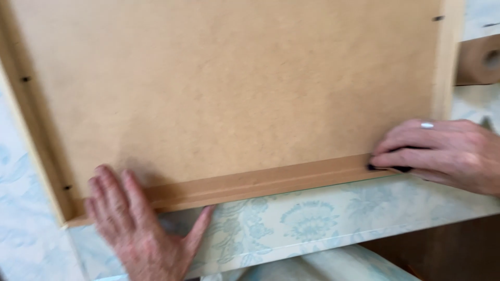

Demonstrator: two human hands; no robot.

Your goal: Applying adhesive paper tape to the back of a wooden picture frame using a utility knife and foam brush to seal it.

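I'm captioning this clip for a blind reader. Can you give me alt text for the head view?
Two bare hands press a strip of brown paper tape along the lower edge of a frame's brown backing board. The left hand lies flat at the lower left corner; the right hand, wearing a ring, pinches the strip's right end. A tape roll sits top right.

Brown paper roll (478, 60) perhaps, edge-cropped

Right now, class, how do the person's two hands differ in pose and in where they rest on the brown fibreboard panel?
The left hand lies flat, fingers spread, at the lower left corner of the brown fibreboard panel; the right hand is curled at the lower right. The left hand holds nothing; the right hand pinches a small dark object. The right hand wears a ring; the left shows none. Both touch the brown paper tape strip.
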